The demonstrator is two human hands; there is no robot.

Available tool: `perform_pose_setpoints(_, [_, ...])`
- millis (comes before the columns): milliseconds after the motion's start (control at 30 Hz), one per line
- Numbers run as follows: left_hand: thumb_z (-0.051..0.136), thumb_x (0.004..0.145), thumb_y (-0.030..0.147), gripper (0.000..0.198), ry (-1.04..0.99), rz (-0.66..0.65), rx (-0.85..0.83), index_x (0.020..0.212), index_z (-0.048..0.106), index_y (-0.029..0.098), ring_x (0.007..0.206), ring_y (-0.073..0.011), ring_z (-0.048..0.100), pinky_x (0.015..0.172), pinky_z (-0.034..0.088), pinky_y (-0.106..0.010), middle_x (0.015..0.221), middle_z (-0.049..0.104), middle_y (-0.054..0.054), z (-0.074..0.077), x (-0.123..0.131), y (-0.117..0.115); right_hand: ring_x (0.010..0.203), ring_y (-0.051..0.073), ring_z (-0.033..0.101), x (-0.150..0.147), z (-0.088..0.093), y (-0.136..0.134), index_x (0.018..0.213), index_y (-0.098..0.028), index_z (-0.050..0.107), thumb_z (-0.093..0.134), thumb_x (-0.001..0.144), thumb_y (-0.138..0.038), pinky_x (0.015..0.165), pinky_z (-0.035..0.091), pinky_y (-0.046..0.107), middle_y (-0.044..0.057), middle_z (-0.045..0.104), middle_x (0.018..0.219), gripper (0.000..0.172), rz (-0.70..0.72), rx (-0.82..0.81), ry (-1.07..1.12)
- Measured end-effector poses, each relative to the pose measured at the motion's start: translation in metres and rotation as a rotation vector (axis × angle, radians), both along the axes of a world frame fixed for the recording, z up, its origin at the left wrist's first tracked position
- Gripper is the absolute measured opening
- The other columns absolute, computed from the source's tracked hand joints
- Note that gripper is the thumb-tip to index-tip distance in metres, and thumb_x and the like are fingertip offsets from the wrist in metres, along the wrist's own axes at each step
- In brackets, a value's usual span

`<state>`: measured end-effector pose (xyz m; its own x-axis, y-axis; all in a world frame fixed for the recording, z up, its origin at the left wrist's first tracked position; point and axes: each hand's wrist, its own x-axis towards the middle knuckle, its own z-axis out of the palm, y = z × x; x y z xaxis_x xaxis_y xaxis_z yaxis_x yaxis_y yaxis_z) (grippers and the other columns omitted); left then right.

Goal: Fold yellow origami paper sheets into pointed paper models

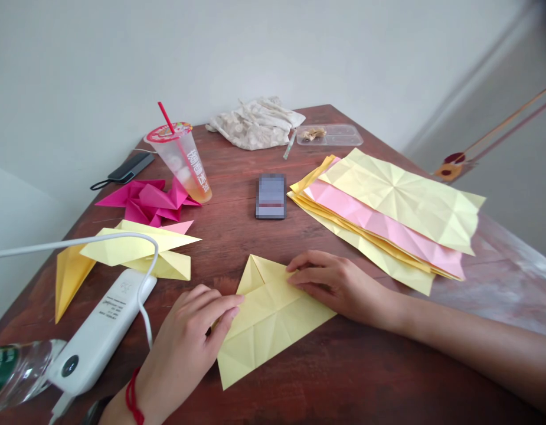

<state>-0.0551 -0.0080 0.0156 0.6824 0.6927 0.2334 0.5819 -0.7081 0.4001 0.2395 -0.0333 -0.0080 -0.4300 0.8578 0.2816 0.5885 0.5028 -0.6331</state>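
Observation:
A pale yellow sheet of origami paper (266, 321), partly folded and marked with creases, lies on the table in front of me. Its top left corner comes to a folded point. My left hand (184, 330) pinches the sheet's left edge between thumb and fingers. On the upper right edge, my right hand (337, 280) grips the paper with bent fingers; the thumb is mostly hidden. Right of that hand is a stack of creased paper sheets (392, 189) in yellow, pink and orange. Folded yellow paper pieces (135, 245) and magenta ones (151, 200) lie to the left.
A white power bank (104, 330) with a cable and a plastic bottle (20, 372) are at the left. A drink cup (182, 159) with a red straw stands behind them. A phone (271, 195), a crumpled bag (257, 124) and a clear tray (343, 136) lie farther back.

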Motion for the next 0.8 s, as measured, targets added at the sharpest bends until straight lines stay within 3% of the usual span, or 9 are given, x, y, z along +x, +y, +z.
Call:
perform_pose_setpoints(533, [0.051, 0.099, 0.027, 0.022, 0.048, 0.1, 0.028, 0.097, 0.072, 0.023, 0.082, -0.0179, 0.066, 0.078, 0.053, -0.031, 0.088, 0.07, -0.002, -0.004, -0.008, 0.015, 0.101, 0.021, 0.068, -0.003, 0.0, -0.002, 0.103, -0.023, 0.075, 0.053, 0.099, -0.021, 0.089, 0.058, 0.034, 0.009, 0.068, 0.113, 0.022, -0.039, 0.075, -0.038])
perform_pose_setpoints(633, [0.053, 0.098, 0.024, 0.021, 0.022, 0.126, 0.137, 0.108, 0.071, 0.022, 0.097, -0.0208, 0.065, 0.087, 0.054, -0.036, 0.101, 0.068, -0.006, -0.003, -0.004, 0.01, 0.101, 0.022, 0.067, -0.004, -0.001, -0.003, 0.103, -0.023, 0.075, 0.053, 0.099, -0.022, 0.089, 0.058, 0.036, 0.01, 0.067, 0.114, 0.023, -0.05, 0.095, -0.054])
perform_pose_setpoints(700, [0.055, 0.095, 0.017, 0.028, -0.006, 0.065, 0.258, 0.12, 0.067, 0.022, 0.118, -0.0259, 0.059, 0.102, 0.049, -0.044, 0.119, 0.066, -0.009, -0.001, 0.002, -0.001, 0.101, 0.022, 0.067, -0.004, -0.001, -0.003, 0.103, -0.023, 0.075, 0.053, 0.099, -0.022, 0.089, 0.057, 0.036, 0.01, 0.067, 0.113, 0.023, -0.05, 0.109, -0.06])
perform_pose_setpoints(800, [0.056, 0.093, 0.012, 0.042, 0.049, -0.231, 0.331, 0.134, 0.059, 0.02, 0.142, -0.0299, 0.04, 0.115, 0.038, -0.048, 0.142, 0.058, -0.01, 0.0, 0.018, -0.021, 0.1, 0.022, 0.066, -0.004, -0.002, -0.004, 0.1, -0.022, 0.075, 0.053, 0.098, -0.02, 0.088, 0.057, 0.036, 0.01, 0.067, 0.113, 0.022, -0.037, 0.14, -0.065])
